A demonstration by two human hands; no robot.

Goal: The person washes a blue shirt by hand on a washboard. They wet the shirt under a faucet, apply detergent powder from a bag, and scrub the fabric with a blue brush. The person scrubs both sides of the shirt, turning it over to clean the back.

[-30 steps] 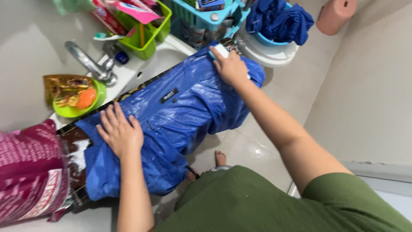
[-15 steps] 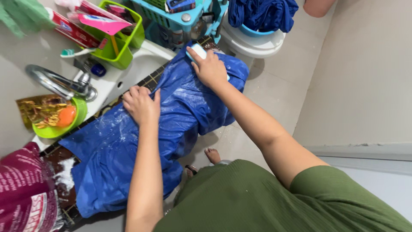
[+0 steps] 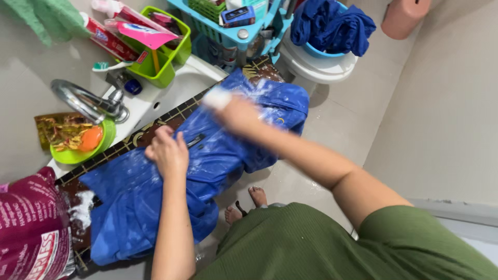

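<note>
A wet blue garment (image 3: 228,150), streaked with white suds, lies spread over a dark patterned board (image 3: 150,132) across the sink. My left hand (image 3: 167,152) presses on the cloth near its middle, fingers bunched on a fold. My right hand (image 3: 236,114) is blurred with motion and holds a white bar of soap (image 3: 217,98) against the upper part of the garment.
A chrome tap (image 3: 88,101) and white sink (image 3: 171,88) lie to the left, with a green bowl (image 3: 78,145), green caddy (image 3: 155,52) and teal basket (image 3: 233,26). A maroon bag (image 3: 31,228) sits lower left. A toilet (image 3: 321,65) holds blue clothes (image 3: 332,26). Bare feet (image 3: 249,202) stand on tiles.
My right hand has swept the soap down and left along the garment. My left hand moved from the lower cloth up to the middle and stayed there.
</note>
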